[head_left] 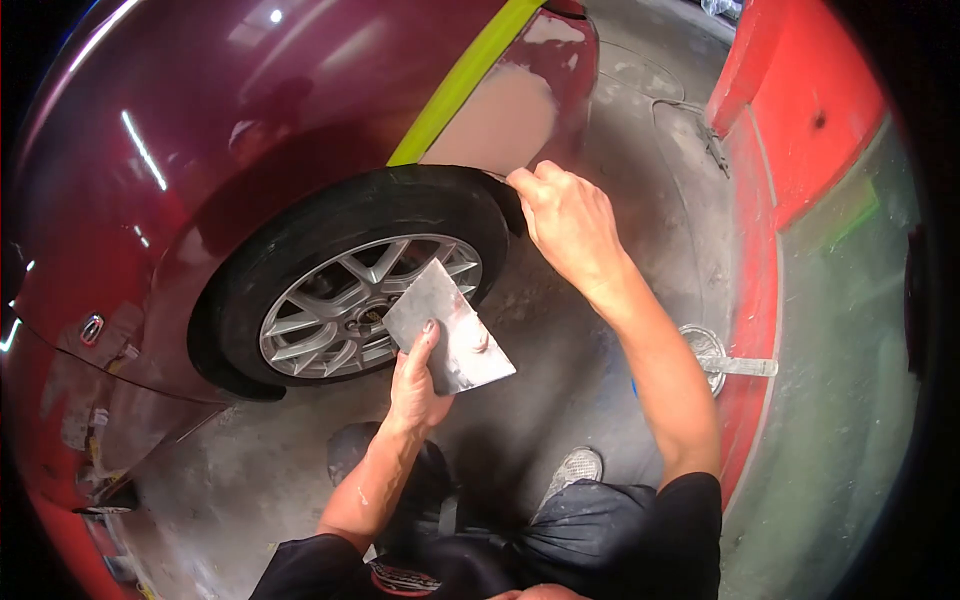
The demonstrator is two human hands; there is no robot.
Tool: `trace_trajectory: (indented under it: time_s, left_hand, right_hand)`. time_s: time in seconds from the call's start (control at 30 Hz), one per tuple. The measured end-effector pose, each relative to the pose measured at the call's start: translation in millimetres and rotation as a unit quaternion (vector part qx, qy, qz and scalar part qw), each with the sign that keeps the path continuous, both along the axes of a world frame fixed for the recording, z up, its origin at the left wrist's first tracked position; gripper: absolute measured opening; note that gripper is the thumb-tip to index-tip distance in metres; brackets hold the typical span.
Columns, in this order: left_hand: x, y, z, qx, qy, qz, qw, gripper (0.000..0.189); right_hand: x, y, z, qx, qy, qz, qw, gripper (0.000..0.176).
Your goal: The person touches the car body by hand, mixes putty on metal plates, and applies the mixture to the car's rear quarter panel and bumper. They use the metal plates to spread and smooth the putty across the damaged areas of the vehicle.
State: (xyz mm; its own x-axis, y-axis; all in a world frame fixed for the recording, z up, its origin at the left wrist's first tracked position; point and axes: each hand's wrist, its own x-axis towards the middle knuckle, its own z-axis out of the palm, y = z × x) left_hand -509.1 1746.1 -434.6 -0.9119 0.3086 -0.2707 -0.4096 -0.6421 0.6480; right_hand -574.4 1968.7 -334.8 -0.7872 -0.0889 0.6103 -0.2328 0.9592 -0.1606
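Left hand point(420, 390) grips a metal plate point(450, 330), thumb on its face, in front of the wheel point(370, 308); a small dab (pale, off-centre) sits on the plate's right part. Right hand point(570, 220): fingers curled together at the wheel-arch edge, by the pinkish patch point(500, 120) right of the green tape point(465, 80); anything pinched, cannot tell.

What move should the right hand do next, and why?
Maybe one gentle stroke along the edge over the tire. The right hand is at the lower corner of the pale patch, and the left hand holds a plate with a dab of what looks like paste.
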Motion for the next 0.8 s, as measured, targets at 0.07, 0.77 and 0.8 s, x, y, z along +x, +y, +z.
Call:
trace_trajectory:
  time_s: [0.07, 0.77, 0.8]
  left_hand:
    - [1, -2, 1, 0.007, 0.007, -0.011, 1.0, 0.041]
    - [-6, -10, -3, 0.151, -0.125, -0.133, 0.972, 0.029]
    - [-4, -3, -5, 0.132, -0.124, -0.105, 0.978, 0.03]
  right_hand:
    - [-3, -9, 7, -0.01, 0.016, 0.016, 1.0, 0.009]
    - [86, -10, 4, -0.317, -0.248, 0.205, 0.892, 0.032]
    - [95, -20, 4, -0.337, -0.211, 0.259, 0.88, 0.033]
